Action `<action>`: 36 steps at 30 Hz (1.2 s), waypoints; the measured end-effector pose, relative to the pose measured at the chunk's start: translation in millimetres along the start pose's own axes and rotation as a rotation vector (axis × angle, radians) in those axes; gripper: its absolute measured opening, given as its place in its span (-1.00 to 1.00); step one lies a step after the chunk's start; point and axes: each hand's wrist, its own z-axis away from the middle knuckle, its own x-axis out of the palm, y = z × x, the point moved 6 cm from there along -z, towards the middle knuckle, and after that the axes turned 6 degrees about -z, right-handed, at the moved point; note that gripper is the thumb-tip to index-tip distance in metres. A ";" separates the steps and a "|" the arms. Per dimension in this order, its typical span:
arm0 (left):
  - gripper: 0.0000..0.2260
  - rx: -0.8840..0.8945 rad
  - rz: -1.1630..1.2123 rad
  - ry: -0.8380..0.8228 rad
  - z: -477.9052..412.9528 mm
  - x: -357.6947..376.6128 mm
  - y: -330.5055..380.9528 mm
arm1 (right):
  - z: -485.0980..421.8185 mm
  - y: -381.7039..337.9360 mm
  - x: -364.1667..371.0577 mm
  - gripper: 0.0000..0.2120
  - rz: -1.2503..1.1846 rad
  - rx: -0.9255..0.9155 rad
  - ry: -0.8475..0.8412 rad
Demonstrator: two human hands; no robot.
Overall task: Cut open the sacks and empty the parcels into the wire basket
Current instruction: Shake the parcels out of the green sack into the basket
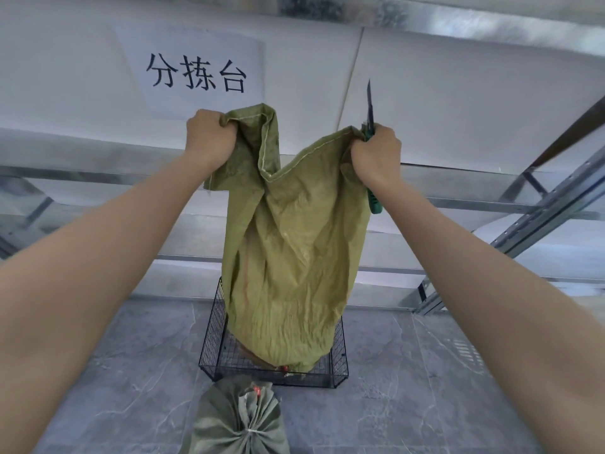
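While we've got both fists clamped on the stitched bottom hem of the green sack (288, 244), it hangs upside down between and below our grips, its mouth down inside the wire basket (339, 348) on the grey floor. Our left hand (209, 137) is balled tight around one corner of the hem. Our right hand (376, 152) is squeezed shut on the other corner plus a green-handled knife (371, 109), whose blade pokes straight up above the knuckles while the handle sticks out under the wrist. Something brownish peeks out at the mouth, can't tell what. Nearer to us than the basket sits a second sack (237, 421), tied shut.
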 end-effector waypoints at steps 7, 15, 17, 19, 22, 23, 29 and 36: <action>-0.67 0.018 0.022 0.022 -3.7 -11.2 17.3 | -4.6 -15.8 -10.9 -0.84 -0.016 -0.036 0.026; -0.74 0.104 0.197 0.252 -21.2 -66.6 56.9 | -18.6 -76.7 -49.2 -0.87 -0.144 -0.233 0.282; -0.78 0.107 0.245 0.243 -24.9 -72.0 63.4 | -20.0 -86.4 -53.6 -0.84 -0.153 -0.295 0.317; -0.84 0.066 0.169 0.088 -23.5 -57.5 62.9 | -26.0 -80.2 -41.9 -0.76 -0.054 -0.227 0.173; -0.82 0.034 -0.130 -0.190 -11.3 -21.4 49.7 | -22.9 -50.7 -10.8 -0.73 0.135 -0.014 -0.147; -0.81 0.035 -0.164 -0.210 -8.0 -15.1 45.4 | -20.1 -45.2 -6.2 -0.78 0.123 -0.002 -0.179; -0.80 0.064 -0.074 -0.077 -11.7 -31.8 51.0 | -20.2 -61.2 -15.2 -0.68 0.034 -0.101 -0.073; -0.83 0.136 0.269 0.160 -29.7 -81.8 92.0 | -17.2 -124.7 -47.0 -0.83 -0.153 -0.335 0.172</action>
